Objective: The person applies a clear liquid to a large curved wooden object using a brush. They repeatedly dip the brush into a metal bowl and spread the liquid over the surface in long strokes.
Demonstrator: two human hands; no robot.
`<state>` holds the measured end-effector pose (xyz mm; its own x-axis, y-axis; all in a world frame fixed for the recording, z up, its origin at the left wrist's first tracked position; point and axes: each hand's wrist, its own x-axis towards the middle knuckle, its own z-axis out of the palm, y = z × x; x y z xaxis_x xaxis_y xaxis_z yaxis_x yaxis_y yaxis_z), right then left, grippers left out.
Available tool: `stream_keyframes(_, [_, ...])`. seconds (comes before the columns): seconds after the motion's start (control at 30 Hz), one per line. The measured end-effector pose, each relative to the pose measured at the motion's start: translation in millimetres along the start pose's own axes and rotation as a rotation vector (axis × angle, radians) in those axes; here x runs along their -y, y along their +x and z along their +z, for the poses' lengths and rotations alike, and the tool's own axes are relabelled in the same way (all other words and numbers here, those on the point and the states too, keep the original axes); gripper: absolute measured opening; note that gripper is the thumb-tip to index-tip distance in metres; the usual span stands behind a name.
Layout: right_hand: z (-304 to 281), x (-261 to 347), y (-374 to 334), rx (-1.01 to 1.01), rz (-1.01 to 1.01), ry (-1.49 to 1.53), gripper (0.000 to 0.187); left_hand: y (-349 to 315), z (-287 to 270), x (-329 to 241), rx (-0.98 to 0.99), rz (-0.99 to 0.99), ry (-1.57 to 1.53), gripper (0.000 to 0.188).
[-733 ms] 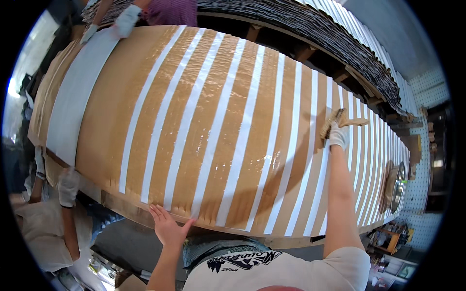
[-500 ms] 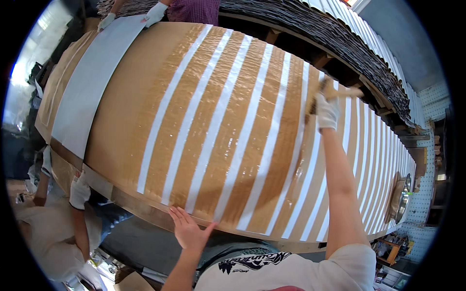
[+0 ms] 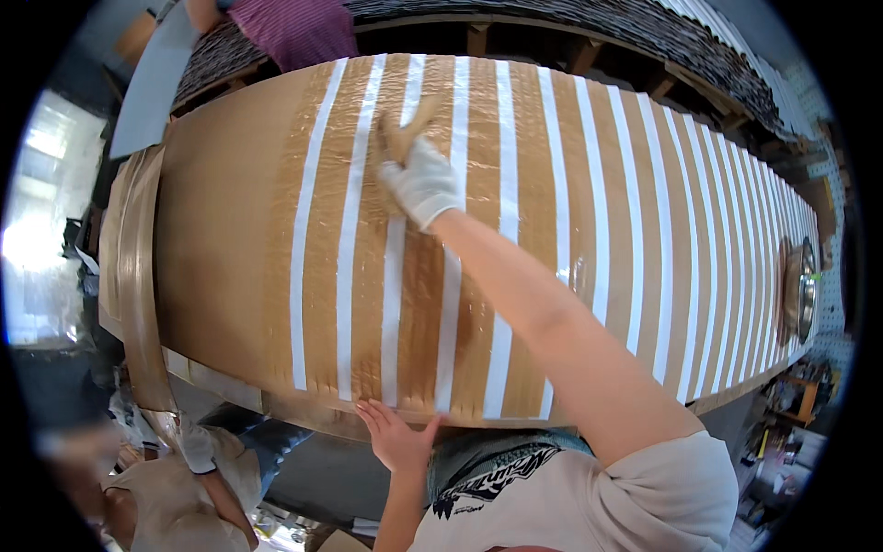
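In my white-gloved right hand is a wide brush with a pale wooden handle, blurred by motion. Its dark bristle side presses toward a long brown sheet, left of the middle. Wet, glossy streaks cover the sheet there, between parallel white strips. At the near edge of the sheet rests my bare left hand, fingers spread and holding nothing. My right forearm crosses over part of the strips and hides them.
A metal bowl stands at the right end. A co-worker's gloved hand is at the lower left, by a brown strip. Beyond the far edge, a person in a purple top is beside a pale grey sheet and stacked corrugated sheets.
My right hand has swept the brush leftward across the strips. The pale grey sheet has come off the left end toward the far left. My left hand stays at the near edge.
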<state>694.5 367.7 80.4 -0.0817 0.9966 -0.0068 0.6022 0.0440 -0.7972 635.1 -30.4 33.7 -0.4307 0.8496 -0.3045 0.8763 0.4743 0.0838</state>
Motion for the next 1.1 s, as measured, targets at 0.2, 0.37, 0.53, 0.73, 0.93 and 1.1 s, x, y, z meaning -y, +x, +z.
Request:
stream_keyframes(0.2, [-143,-152,-27,-0.355,0.112,-0.15,0.048,3,3,6,-0.08,0.025,0.04,0.128])
stream_keyframes(0.37, [-268,-224,-104,-0.523,0.406,-0.228,0.057,1,2,6,-0.059,-0.013,0.002,0.128])
stream_keyframes(0.53, [-319,-282,-116,-0.613,0.404,-0.484,0.052,1,8,7,-0.065,0.01,-0.021,0.13])
stream_keyframes(0.73, [-133,-96,-77,-0.246,-0.056,-0.083,0.034,-2,2,0,-0.095,0.07,0.032,0.124])
stream_keyframes(0.93, [41,72,-106,0.193,-0.094,0.0,0.05,-3,7,-3,-0.088,0.065,0.072,0.123])
stream_keyframes(1.1, [21,20,-110,0.144,0.005,0.04,0.049,-3,11,-1,-0.077,0.078,0.116,0.128])
